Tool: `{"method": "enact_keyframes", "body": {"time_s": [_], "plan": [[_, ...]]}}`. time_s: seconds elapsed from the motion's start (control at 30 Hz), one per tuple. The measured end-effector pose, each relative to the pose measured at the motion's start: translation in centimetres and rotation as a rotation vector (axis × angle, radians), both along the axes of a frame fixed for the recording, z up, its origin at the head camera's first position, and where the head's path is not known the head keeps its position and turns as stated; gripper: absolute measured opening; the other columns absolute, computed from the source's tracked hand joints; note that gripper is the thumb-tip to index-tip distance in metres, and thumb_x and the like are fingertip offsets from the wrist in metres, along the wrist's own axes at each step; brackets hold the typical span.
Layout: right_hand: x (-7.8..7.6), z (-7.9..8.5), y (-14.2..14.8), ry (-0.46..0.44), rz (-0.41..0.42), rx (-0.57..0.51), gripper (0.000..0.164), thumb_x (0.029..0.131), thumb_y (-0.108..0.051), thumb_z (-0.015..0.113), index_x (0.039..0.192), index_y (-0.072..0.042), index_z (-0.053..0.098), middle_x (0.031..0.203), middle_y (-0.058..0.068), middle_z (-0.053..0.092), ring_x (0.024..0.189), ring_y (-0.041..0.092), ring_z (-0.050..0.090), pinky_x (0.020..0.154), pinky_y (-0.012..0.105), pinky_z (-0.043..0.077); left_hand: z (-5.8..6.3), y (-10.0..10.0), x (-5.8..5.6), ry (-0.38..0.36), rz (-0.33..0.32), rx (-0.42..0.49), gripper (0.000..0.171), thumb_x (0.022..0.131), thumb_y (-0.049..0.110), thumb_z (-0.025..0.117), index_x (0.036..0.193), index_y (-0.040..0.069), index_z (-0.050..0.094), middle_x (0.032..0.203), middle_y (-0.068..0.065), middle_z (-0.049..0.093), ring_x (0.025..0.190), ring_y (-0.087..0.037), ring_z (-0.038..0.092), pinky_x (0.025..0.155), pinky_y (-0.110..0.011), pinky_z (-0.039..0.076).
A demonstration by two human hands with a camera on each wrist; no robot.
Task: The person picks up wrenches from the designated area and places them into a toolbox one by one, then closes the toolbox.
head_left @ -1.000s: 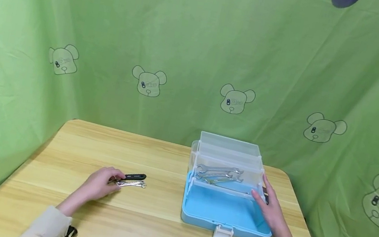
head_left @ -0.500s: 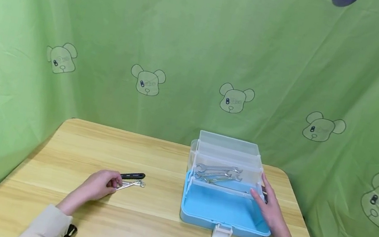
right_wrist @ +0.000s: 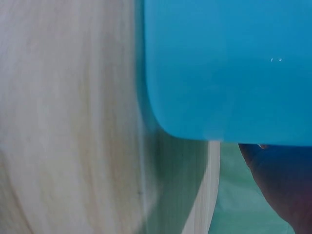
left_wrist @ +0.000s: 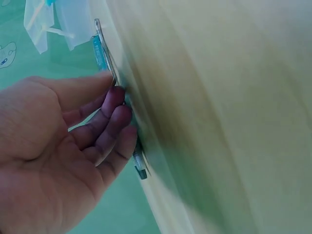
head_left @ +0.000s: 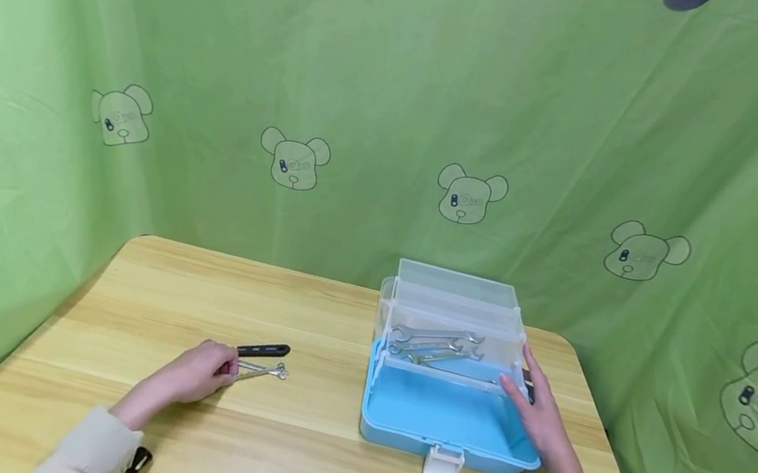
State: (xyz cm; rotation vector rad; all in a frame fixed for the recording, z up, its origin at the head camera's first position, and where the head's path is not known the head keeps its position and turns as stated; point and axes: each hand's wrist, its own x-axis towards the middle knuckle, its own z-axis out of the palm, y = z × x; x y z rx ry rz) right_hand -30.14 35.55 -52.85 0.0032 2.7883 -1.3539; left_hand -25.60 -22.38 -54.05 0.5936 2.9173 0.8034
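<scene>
The table [head_left: 307, 469] bears wrenches [head_left: 277, 372], a black handle [head_left: 266, 350] and blue toolbox [head_left: 392, 439].

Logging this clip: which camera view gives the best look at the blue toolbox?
The head view: it shows the blue toolbox nearly whole and open, with its clear trays and white latch. The right wrist view has only a blue wall and corner, close up; the left wrist view catches just part of the trays, upper left.

Two hands [head_left: 197, 371], one toolbox [head_left: 389, 438], one table [head_left: 326, 320]

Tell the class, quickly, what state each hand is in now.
Left hand: pinching a silver wrench.
Right hand: open, resting against the toolbox.
</scene>
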Motion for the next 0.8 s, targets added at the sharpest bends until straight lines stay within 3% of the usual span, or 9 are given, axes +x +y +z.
{"method": "enact_keyframes", "body": {"time_s": [0.17, 0.33, 0.53, 0.8], "plan": [[-0.01, -0.06, -0.03, -0.004, 0.001, -0.006, 0.083, 0.104, -0.060, 0.050, 0.161, -0.048, -0.009, 0.172, 0.026, 0.003, 0.151, 0.060, 0.014, 0.112, 0.084, 0.022, 0.36, -0.08, -0.11, -0.060, 0.100, 0.078, 0.007, 0.099, 0.008, 0.066, 0.094, 0.011, 0.062, 0.081, 0.001, 0.062, 0.072, -0.012, 0.053, 0.067, -0.026, 0.049], [-0.01, -0.16, -0.01, -0.009, 0.000, -0.007, 0.085, 0.103, -0.062, 0.050, 0.162, -0.046, -0.009, 0.172, 0.027, 0.004, 0.151, 0.060, 0.014, 0.112, 0.084, 0.022, 0.39, -0.42, -0.45, -0.040, 0.155, 0.233, 0.005, 0.101, 0.011, 0.065, 0.102, 0.007, 0.065, 0.088, -0.003, 0.067, 0.079, -0.011, 0.059, 0.072, -0.023, 0.053], [0.04, -0.01, -0.04, -0.013, -0.002, -0.007, 0.085, 0.103, -0.062, 0.049, 0.162, -0.046, -0.010, 0.172, 0.027, 0.003, 0.151, 0.060, 0.014, 0.112, 0.084, 0.021, 0.65, -0.57, -0.56, -0.031, 0.162, 0.390, 0.011, 0.100, 0.006, 0.065, 0.110, 0.003, 0.067, 0.095, -0.011, 0.071, 0.086, -0.016, 0.065, 0.077, -0.022, 0.056], [0.14, 0.06, -0.14, -0.025, -0.003, -0.007, 0.086, 0.103, -0.062, 0.050, 0.162, -0.046, -0.011, 0.173, 0.025, 0.000, 0.152, 0.060, 0.012, 0.111, 0.085, 0.021, 0.42, -0.74, -0.65, -0.041, 0.165, 0.439, 0.020, 0.093, 0.003, 0.073, 0.112, 0.002, 0.068, 0.096, -0.004, 0.071, 0.089, -0.013, 0.065, 0.082, -0.020, 0.057]]}}
